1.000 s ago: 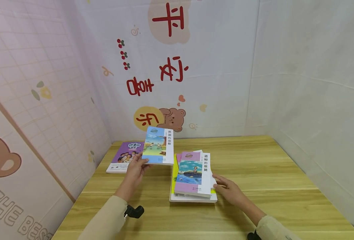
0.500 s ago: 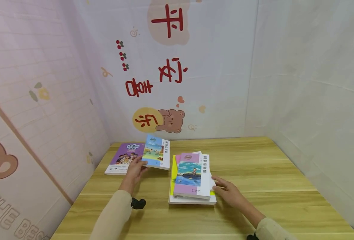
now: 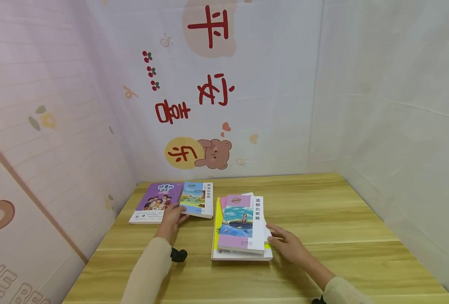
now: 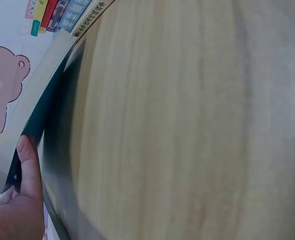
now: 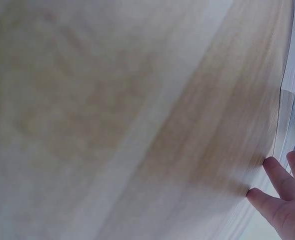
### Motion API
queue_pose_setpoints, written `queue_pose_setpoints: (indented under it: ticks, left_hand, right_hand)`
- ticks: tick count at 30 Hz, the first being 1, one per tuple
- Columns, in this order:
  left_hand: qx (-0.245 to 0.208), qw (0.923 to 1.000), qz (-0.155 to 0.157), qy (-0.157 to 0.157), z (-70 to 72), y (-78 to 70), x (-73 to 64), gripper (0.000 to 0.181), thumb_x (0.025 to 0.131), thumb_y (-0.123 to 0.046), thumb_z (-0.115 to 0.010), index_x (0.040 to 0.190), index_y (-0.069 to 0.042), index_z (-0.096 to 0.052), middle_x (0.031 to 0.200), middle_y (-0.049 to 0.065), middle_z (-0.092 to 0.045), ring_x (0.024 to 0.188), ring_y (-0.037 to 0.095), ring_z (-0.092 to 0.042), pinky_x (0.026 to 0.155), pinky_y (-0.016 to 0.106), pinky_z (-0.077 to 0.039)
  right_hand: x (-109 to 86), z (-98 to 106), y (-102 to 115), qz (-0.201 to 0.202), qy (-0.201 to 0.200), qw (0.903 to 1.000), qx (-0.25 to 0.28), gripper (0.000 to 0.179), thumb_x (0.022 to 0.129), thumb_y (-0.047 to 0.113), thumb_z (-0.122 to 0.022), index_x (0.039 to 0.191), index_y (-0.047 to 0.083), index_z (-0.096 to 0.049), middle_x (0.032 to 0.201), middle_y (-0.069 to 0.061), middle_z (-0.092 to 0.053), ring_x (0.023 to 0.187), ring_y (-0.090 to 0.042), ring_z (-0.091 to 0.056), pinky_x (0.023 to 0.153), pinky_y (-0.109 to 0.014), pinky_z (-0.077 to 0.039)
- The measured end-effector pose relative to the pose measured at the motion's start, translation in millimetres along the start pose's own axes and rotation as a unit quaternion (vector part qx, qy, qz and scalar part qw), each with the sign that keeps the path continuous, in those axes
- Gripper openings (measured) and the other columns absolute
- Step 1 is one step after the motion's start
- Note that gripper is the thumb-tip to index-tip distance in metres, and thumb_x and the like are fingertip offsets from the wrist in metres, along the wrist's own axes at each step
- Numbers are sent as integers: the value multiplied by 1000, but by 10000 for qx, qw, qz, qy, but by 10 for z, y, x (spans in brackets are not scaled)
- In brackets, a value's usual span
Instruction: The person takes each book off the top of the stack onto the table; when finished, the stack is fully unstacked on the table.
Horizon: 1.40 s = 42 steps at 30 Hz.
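Observation:
My left hand (image 3: 170, 220) grips the near left corner of a blue-covered paperback book (image 3: 194, 200) in the head view. In the left wrist view, that book's pale page edge (image 4: 30, 107) slants above the table, with the thumb against one cover. At centre lies a stack of books, topped by a pink-and-white paperback (image 3: 238, 223) over a larger yellow-and-white book (image 3: 216, 236). My right hand (image 3: 289, 246) touches the stack's right side with extended fingers; in the right wrist view, its fingertips (image 5: 270, 162) meet the page edges.
A purple-and-white book (image 3: 159, 198) lies at the table's far left, right beside the blue book. The wooden table (image 3: 323, 219) is bordered by printed fabric walls (image 3: 277, 84) at the back and both sides.
My left hand has lowered the blue book from above the table, slightly leftward, to beside the purple book. My right hand stays at the stack's right side.

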<state>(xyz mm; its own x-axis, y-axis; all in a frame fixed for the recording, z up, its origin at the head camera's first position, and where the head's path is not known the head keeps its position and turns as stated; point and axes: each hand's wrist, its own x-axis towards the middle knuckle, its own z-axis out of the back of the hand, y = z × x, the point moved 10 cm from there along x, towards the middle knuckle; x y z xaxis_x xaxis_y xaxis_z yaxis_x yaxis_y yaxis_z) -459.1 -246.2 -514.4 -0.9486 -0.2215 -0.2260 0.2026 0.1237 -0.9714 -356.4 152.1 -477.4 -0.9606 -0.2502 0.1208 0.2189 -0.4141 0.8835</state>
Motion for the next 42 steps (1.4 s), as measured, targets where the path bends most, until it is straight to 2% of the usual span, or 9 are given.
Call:
queue_pose_setpoints:
  ticks: [2,5,6,9,11,18,23,35,42]
  left_hand:
    - [93,9999,-43,-10,4,-26,15,63,101,-2,-51,154,7,-19,150,32,-30,111,38,-56,102,46,-46]
    - [1096,9932,-383,-121,22,-132,45,61,102,-8,-52,153,9,-24,154,32,-26,132,45,-41,106,50,-41]
    - [1512,9869,-530,-197,25,-181,51,60,102,-10,-53,152,8,-26,154,32,-26,136,46,-35,108,52,-38]
    - [2634,9587,-981,-426,0,-337,49,58,100,-14,-56,149,8,-34,151,32,-33,138,48,-30,111,55,-32]
    - [2747,9533,-1164,-461,-39,-407,38,57,100,-14,-57,149,6,-36,149,32,-36,137,48,-34,111,56,-32]
    - [1863,9752,-1183,-165,-176,-443,-56,58,99,-11,-60,149,6,-35,139,30,-48,128,44,-47,104,51,-43]
    - [1338,9853,-1053,121,-297,-430,-154,58,100,-12,-60,149,6,-35,136,30,-49,121,42,-52,99,51,-47]
    - [1035,9895,-799,608,-494,-341,-410,54,100,-15,-61,146,4,-41,124,22,-57,115,40,-55,96,50,-50]
    - [906,9893,-752,867,-600,-342,-616,52,97,-21,-66,143,-3,-48,120,16,-61,111,36,-59,97,51,-50]
  right_hand:
    - [-7,-11,1,-19,3,10000,21,45,99,13,-62,141,3,-54,142,-24,-51,124,-45,-53,100,-51,-47]
    - [-16,-14,12,-48,-25,10000,47,44,98,13,-63,141,4,-55,142,-24,-51,124,-44,-53,100,-51,-47]
    - [-19,-11,20,-25,-37,10000,43,44,98,13,-63,141,4,-55,141,-24,-51,123,-44,-54,99,-50,-47]
    - [-19,2,32,47,-54,10000,34,44,98,13,-63,140,3,-55,141,-25,-52,122,-43,-55,99,-50,-48]
    - [-17,8,39,112,-59,9999,49,44,98,12,-63,140,2,-55,140,-26,-52,121,-44,-56,98,-50,-49]
    - [5,-3,-3,59,-52,10000,-21,44,98,13,-63,140,3,-56,139,-25,-53,121,-43,-57,98,-50,-48]
    - [13,6,-41,-26,-73,10000,5,44,98,14,-64,140,5,-56,139,-24,-54,121,-42,-57,100,-52,-47]
    - [-9,12,-40,-186,-65,9998,-33,45,98,16,-65,141,7,-56,135,-25,-57,117,-42,-60,99,-55,-46]
    - [-12,15,-54,-230,-101,9997,-50,44,98,15,-64,141,9,-57,136,-25,-56,118,-41,-59,100,-54,-46]
